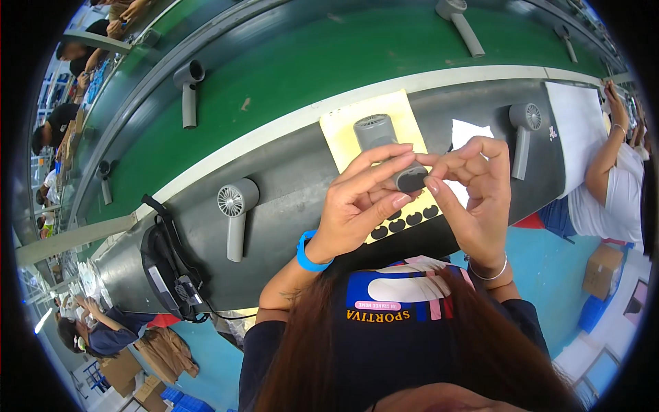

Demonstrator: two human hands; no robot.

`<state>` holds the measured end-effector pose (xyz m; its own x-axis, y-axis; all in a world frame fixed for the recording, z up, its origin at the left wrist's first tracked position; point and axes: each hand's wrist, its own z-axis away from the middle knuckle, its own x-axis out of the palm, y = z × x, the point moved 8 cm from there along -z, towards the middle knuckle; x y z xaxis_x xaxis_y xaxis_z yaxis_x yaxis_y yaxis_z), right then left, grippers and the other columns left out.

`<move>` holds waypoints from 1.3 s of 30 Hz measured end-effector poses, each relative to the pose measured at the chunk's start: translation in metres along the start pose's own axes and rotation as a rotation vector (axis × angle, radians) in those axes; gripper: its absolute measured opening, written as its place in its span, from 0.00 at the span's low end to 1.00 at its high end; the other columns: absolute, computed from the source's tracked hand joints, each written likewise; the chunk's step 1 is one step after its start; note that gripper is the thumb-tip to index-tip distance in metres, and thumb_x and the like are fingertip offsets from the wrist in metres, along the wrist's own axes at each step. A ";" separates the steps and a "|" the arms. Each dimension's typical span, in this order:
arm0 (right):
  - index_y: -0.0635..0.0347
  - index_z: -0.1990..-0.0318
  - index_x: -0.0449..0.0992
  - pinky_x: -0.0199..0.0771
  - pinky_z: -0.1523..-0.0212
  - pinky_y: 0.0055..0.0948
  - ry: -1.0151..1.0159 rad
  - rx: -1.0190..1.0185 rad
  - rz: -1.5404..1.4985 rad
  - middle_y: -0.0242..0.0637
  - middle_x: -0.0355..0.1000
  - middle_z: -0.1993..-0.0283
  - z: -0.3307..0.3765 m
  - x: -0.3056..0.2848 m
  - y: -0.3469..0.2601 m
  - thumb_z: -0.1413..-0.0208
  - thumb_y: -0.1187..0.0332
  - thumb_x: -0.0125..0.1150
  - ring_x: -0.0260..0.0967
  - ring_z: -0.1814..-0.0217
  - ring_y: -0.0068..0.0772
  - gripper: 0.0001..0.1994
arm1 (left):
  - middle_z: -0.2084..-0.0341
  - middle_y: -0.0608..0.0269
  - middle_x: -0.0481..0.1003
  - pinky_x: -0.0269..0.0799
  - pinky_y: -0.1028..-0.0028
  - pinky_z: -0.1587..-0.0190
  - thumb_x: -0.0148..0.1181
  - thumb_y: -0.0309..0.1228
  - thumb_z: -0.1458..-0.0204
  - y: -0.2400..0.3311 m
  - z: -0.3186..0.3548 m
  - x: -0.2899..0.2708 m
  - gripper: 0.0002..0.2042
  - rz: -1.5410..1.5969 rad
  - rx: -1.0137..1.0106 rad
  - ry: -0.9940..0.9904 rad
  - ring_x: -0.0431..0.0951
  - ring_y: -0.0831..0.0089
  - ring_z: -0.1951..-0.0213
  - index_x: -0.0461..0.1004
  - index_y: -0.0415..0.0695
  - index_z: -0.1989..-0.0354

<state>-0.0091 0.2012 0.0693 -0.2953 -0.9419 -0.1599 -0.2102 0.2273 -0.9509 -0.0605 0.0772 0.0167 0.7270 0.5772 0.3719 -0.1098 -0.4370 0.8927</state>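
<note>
My left hand (364, 199) is closed around the handle of a grey handheld fan (374, 127), whose round vented head points away from me over a yellow sheet (336, 127). The handle's end faces up toward me, with a dark oval pad (412, 178) on it. Thumb and forefinger of my right hand (477, 189) are bent together at the edge of that pad; whatever they pinch is too small to make out. Below my hands, several black round stickers (414, 218) sit in rows on yellow backing, partly hidden by my fingers.
Grey handheld fans lie to the left (237, 213) and right (523, 137) on the dark bench. A black bag (165, 264) with a strap sits at the left. Beyond runs a green conveyor (295, 62) carrying more fans. A co-worker's arm (607, 147) is at the right.
</note>
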 end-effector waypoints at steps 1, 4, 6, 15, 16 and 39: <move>0.63 0.55 0.56 0.73 0.56 0.25 0.002 0.008 0.004 0.38 0.72 0.68 0.000 0.000 0.000 0.48 0.83 0.58 0.75 0.56 0.31 0.18 | 0.41 0.52 0.59 0.75 0.78 0.56 0.54 0.14 0.47 0.000 0.000 0.000 0.22 0.009 -0.007 0.011 0.75 0.72 0.55 0.66 0.35 0.42; 0.61 0.55 0.55 0.72 0.54 0.26 -0.006 0.040 0.001 0.39 0.72 0.68 0.001 0.000 -0.001 0.48 0.84 0.58 0.75 0.54 0.34 0.19 | 0.41 0.52 0.60 0.76 0.77 0.55 0.54 0.15 0.47 -0.001 0.001 -0.002 0.21 -0.008 -0.015 0.015 0.75 0.74 0.58 0.66 0.35 0.42; 0.59 0.54 0.55 0.70 0.51 0.27 -0.016 0.066 -0.007 0.40 0.72 0.68 0.002 0.001 0.001 0.49 0.84 0.57 0.74 0.52 0.37 0.20 | 0.41 0.52 0.60 0.76 0.77 0.55 0.54 0.15 0.46 -0.001 0.002 -0.002 0.21 -0.034 -0.018 0.008 0.75 0.75 0.60 0.67 0.35 0.42; 0.59 0.55 0.55 0.70 0.51 0.26 -0.007 0.066 -0.003 0.40 0.71 0.67 0.001 -0.002 0.005 0.50 0.85 0.57 0.74 0.53 0.37 0.20 | 0.42 0.51 0.61 0.77 0.67 0.48 0.51 0.18 0.44 -0.004 -0.003 0.000 0.18 0.015 -0.004 0.038 0.75 0.68 0.53 0.67 0.34 0.44; 0.61 0.55 0.55 0.72 0.54 0.26 0.006 0.034 0.014 0.39 0.72 0.68 0.000 -0.003 0.004 0.50 0.85 0.57 0.75 0.55 0.34 0.19 | 0.43 0.51 0.61 0.77 0.66 0.48 0.51 0.17 0.44 -0.004 -0.003 0.001 0.17 0.010 -0.001 0.042 0.74 0.66 0.51 0.67 0.34 0.44; 0.64 0.56 0.63 0.69 0.59 0.24 -0.089 0.068 0.457 0.37 0.71 0.64 -0.010 -0.011 -0.009 0.55 0.81 0.63 0.73 0.60 0.28 0.19 | 0.45 0.49 0.65 0.79 0.69 0.52 0.50 0.14 0.46 0.005 0.006 -0.001 0.14 -0.048 -0.009 0.189 0.77 0.66 0.55 0.71 0.31 0.51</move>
<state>-0.0136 0.2123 0.0821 -0.2614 -0.7672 -0.5857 -0.0153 0.6100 -0.7923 -0.0581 0.0704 0.0195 0.5910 0.7169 0.3697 -0.0848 -0.4006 0.9123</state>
